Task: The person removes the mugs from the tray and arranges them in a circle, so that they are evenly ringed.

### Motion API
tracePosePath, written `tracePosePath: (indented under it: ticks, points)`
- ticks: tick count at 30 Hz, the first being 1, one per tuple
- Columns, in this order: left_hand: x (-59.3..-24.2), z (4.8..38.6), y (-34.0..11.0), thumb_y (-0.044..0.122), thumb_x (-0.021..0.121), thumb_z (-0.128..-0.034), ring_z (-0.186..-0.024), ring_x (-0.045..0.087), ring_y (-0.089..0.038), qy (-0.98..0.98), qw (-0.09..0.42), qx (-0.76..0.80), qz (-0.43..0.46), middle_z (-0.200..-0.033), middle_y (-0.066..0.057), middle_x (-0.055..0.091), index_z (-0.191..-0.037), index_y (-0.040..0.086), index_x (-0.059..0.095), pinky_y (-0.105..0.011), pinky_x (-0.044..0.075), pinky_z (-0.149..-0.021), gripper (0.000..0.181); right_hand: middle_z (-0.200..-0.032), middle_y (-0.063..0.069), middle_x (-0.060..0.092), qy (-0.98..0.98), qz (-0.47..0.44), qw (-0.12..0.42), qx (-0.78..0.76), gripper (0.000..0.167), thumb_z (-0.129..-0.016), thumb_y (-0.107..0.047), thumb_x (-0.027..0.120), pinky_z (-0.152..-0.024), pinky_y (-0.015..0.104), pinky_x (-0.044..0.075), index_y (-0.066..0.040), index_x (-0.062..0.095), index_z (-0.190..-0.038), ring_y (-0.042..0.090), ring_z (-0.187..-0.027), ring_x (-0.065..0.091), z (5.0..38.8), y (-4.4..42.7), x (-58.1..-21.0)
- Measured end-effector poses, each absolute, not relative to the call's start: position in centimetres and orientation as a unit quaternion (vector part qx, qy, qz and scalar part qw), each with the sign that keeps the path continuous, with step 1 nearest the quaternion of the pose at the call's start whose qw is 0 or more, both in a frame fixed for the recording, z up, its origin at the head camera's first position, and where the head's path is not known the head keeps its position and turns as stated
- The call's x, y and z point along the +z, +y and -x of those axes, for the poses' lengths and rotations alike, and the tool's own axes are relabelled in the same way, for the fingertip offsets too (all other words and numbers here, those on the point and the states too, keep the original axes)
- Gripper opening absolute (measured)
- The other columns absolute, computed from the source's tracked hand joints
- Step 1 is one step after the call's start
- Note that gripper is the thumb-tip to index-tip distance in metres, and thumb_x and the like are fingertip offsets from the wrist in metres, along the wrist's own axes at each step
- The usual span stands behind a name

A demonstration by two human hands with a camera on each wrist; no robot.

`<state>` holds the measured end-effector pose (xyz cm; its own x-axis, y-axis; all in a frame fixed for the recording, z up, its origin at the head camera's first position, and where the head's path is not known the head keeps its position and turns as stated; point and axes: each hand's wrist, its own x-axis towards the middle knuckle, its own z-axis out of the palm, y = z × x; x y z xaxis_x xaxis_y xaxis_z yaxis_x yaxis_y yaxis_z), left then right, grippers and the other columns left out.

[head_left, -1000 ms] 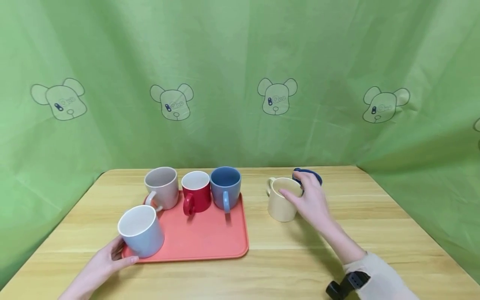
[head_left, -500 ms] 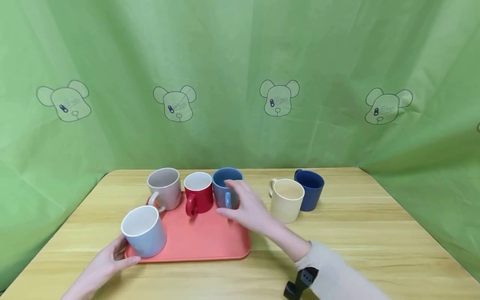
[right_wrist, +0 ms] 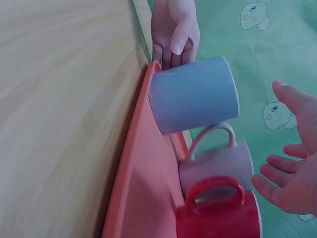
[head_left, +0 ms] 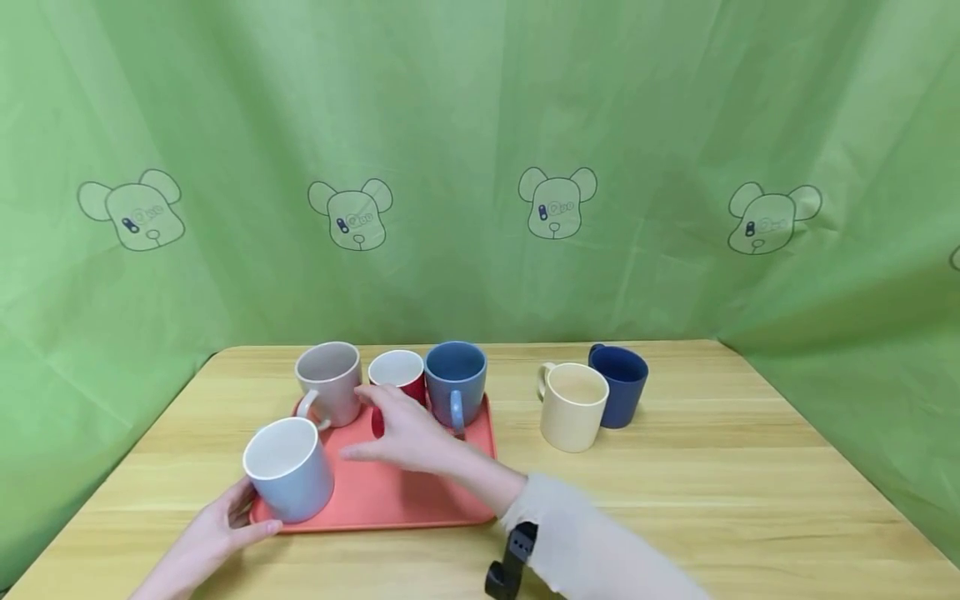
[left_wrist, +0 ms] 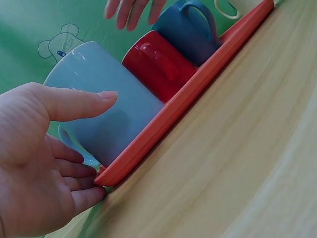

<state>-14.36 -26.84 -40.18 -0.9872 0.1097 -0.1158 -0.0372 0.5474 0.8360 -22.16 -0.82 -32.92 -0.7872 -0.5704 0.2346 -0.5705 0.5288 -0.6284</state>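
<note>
Head view: see L grip (head_left: 217, 529) at corner of coral tray (head_left: 375, 500), w/ thumb & fingers apart, some fingers hidden behind lt-blue mug (head_left: 296, 483). Find that mug upright on tray, just ahead & R of L grip. See R grip (head_left: 408, 433) over tray, w/ thumb & fingers spread apart; find red mug (head_left: 413, 386) just past it, partly hidden by it. Note mauve mug (head_left: 336, 398) ahead-L of R grip, blue mug (head_left: 459, 379) ahead-R, both on tray. Well R of R grip, on wood surface (head_left: 720, 467), see cream mug (head_left: 573, 417) w/ navy mug (head_left: 626, 392) just behind.

L wrist view: see L grip's thumb straight out, across side of lt-blue mug; can't tell if touching. See its fingertips at tray corner, w/ mug handle just above. Past lt-blue mug from L grip, spot red mug, then blue mug, then part of cream mug, w/ R grip's fingers above red.

R wrist view: see R grip's fingers spread, close by mauve & red mugs; can't tell if touching. Find lt-blue mug farther from R grip, w/ L grip beyond, at tray corner.
</note>
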Motion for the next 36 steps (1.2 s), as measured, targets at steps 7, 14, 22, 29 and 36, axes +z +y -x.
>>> tracePosePath:
  ticks: [7,14,22,29,36]
  points:
    - [-40.3,14.3,-26.9,0.023,0.067,-0.0859,-0.126,0.033,-0.047,0.878,0.076,0.471,-0.032,-0.141,-0.038,0.022,-0.139,-0.018,0.015,-0.049,0.038,-0.099,0.085,-0.123,0.000,0.054,-0.855,-0.355,-0.007,0.378,0.071,-0.072,-0.041,0.078,-0.092,0.024,0.043,-0.010,0.051,-0.130,0.009,-0.112,0.047,22.9,-4.3,-34.4]
    - [-40.4,14.3,-26.9,0.023,0.066,-0.0859,-0.126,0.034,-0.048,0.881,0.069,0.466,-0.041,-0.140,-0.039,0.023,-0.138,-0.020,0.015,-0.048,0.039,-0.098,0.084,-0.100,-0.006,0.052,-0.852,-0.366,-0.016,0.374,0.060,-0.068,-0.041,0.081,-0.071,0.014,0.042,-0.013,0.053,-0.113,0.007,-0.094,0.048,23.0,-6.8,-35.6]
    - [-40.4,14.3,-26.8,0.017,0.067,-0.0852,-0.124,0.037,-0.044,0.874,0.047,0.481,-0.061,-0.139,-0.039,0.026,-0.137,-0.020,0.017,-0.016,0.043,-0.088,0.081,-0.105,-0.007,0.051,-0.864,-0.357,-0.009,0.353,0.069,-0.067,-0.043,0.081,-0.077,0.014,0.043,-0.014,0.050,-0.121,0.001,-0.096,0.046,22.1,-8.0,-35.9]
    - [-40.6,14.3,-27.0,0.016,0.067,-0.0854,-0.123,0.038,-0.045,0.885,0.041,0.460,-0.064,-0.137,-0.040,0.026,-0.136,-0.021,0.018,-0.023,0.046,-0.090,0.079,-0.117,-0.005,0.051,-0.887,-0.322,0.024,0.331,0.086,-0.064,-0.047,0.081,-0.074,0.013,0.044,-0.015,0.044,-0.134,-0.001,-0.094,0.050,21.2,-9.0,-36.2]
    - [-40.5,14.4,-27.0,0.019,0.067,-0.0853,-0.123,0.038,-0.045,0.889,0.041,0.451,-0.061,-0.138,-0.039,0.027,-0.136,-0.020,0.019,-0.026,0.046,-0.091,0.080,-0.116,-0.008,0.050,-0.893,-0.308,0.056,0.324,0.083,-0.063,-0.047,0.082,-0.071,0.012,0.043,-0.017,0.046,-0.131,-0.002,-0.093,0.049,20.9,-9.5,-36.8]
